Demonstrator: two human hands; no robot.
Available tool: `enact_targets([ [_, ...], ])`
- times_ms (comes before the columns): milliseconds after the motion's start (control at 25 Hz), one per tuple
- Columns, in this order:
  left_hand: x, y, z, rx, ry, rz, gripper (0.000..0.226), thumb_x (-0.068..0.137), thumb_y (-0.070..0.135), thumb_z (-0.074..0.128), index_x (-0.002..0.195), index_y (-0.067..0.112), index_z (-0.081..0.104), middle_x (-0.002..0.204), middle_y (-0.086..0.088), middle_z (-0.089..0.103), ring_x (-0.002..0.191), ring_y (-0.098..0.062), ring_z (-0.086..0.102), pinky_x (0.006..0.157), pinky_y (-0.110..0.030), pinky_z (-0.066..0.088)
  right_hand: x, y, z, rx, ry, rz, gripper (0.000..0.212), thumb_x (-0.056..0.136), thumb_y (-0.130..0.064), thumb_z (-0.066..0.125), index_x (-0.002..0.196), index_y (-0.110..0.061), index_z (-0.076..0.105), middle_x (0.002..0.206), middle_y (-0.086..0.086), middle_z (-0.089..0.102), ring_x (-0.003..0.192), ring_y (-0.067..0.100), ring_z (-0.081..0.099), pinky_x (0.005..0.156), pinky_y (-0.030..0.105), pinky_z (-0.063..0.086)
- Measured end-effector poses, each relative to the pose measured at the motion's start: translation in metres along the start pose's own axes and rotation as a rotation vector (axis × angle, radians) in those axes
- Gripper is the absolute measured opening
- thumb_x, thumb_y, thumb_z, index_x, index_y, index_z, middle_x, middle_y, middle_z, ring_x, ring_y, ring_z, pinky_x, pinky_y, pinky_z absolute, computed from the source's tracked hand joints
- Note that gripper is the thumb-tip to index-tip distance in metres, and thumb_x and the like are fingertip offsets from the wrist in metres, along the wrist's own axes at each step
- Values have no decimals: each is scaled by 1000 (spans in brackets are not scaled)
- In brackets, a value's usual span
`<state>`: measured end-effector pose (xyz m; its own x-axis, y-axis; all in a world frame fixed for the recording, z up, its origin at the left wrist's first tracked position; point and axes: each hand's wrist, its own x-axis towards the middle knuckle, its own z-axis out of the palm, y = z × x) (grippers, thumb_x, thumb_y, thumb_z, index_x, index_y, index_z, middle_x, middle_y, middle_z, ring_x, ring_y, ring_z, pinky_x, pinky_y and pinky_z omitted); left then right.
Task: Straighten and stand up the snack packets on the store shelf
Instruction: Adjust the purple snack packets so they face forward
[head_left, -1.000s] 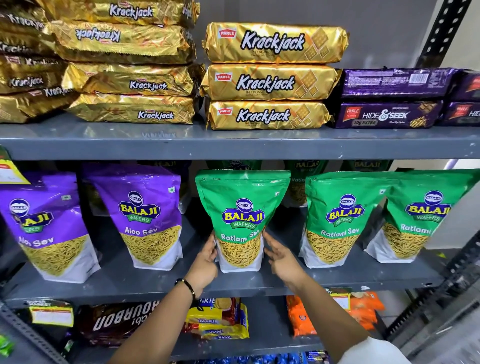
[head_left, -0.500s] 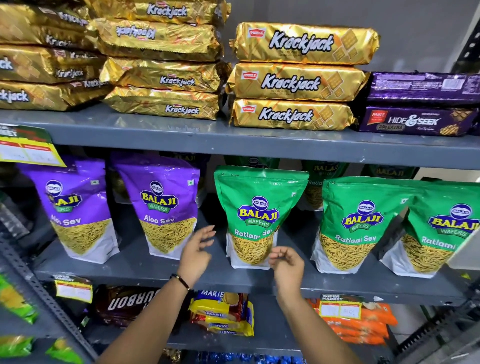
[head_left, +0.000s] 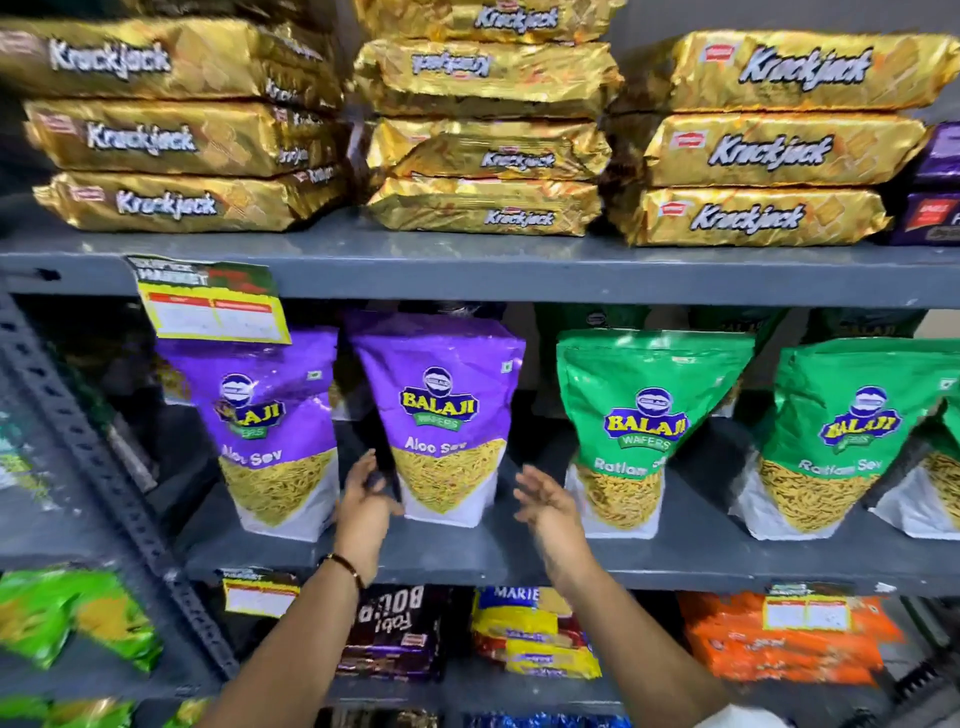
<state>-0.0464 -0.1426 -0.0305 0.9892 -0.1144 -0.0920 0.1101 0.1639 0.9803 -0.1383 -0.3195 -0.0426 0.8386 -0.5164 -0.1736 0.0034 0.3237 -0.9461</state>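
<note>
On the grey middle shelf (head_left: 467, 556) two purple Aloo Sev pouches stand upright, one on the left (head_left: 270, 431) and one at the centre (head_left: 441, 415). To their right stand two green Ratlami Sev pouches (head_left: 644, 426) (head_left: 841, 436). My left hand (head_left: 366, 499) is at the lower left edge of the centre purple pouch, fingers spread and touching its side. My right hand (head_left: 545, 504) hovers open just right of that pouch's base, a little apart from it. Neither hand grips anything.
Gold Krackjack packs (head_left: 753, 150) lie stacked on the shelf above, with purple biscuit packs (head_left: 935, 208) at far right. A yellow price tag (head_left: 213, 306) hangs over the left pouch. Below lie dark Bourbon (head_left: 389, 634), Marie (head_left: 524, 634) and orange packs (head_left: 779, 639). A slotted upright (head_left: 104, 467) stands at left.
Both hands left the green Ratlami Sev pouch and moved left to the centre purple Aloo Sev pouch. The view shifted left with them.
</note>
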Motion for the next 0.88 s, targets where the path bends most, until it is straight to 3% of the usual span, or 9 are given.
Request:
enact_targets([
  [80,8,6,-6,68,-154,-61,83,68,-32,35,138,12,27,111,3,47,99,-13,47,55,-10,45,7,9,17,-72,2,-26,76,69,34,29,137,-2,28,132,8,39,112,20,49,40,8,39],
  [160,11,7,0,112,-256,-75,91,65,-32,35,142,14,18,125,8,34,119,-14,36,65,-15,47,8,10,20,-188,-14,-33,81,69,31,27,140,-9,25,142,5,36,128,24,41,39,8,36],
  [280,24,6,-5,176,-388,-89,96,57,-28,39,142,13,20,127,12,35,119,-12,37,53,-9,46,4,11,36,-227,-54,-18,79,70,30,22,137,-11,30,135,4,44,114,24,53,38,7,36],
  [360,24,4,-8,183,-422,-124,95,62,-32,31,142,17,18,128,14,33,115,-10,39,43,-9,41,0,9,41,-224,-49,-5,71,76,26,21,135,-13,35,128,4,49,109,25,54,38,8,40],
  [520,18,-3,-17,233,-424,-143,101,63,-34,28,143,24,10,134,12,31,111,-7,42,50,-19,41,-4,10,43,-228,-59,17,69,81,22,21,136,-18,33,124,-4,49,117,26,52,36,8,35],
  [720,4,-5,-25,218,-435,-156,99,64,-35,26,144,20,6,136,10,28,133,-17,33,41,-10,38,-12,9,43,-251,-80,19,68,83,21,20,137,-19,31,127,0,49,115,22,51,39,8,41],
  [880,0,-5,-23,205,-443,-164,98,65,-37,26,144,18,4,138,10,26,136,-22,30,41,-10,38,-18,8,40,-259,-93,34,67,84,19,22,137,-21,31,121,-4,49,112,17,50,40,8,41],
])
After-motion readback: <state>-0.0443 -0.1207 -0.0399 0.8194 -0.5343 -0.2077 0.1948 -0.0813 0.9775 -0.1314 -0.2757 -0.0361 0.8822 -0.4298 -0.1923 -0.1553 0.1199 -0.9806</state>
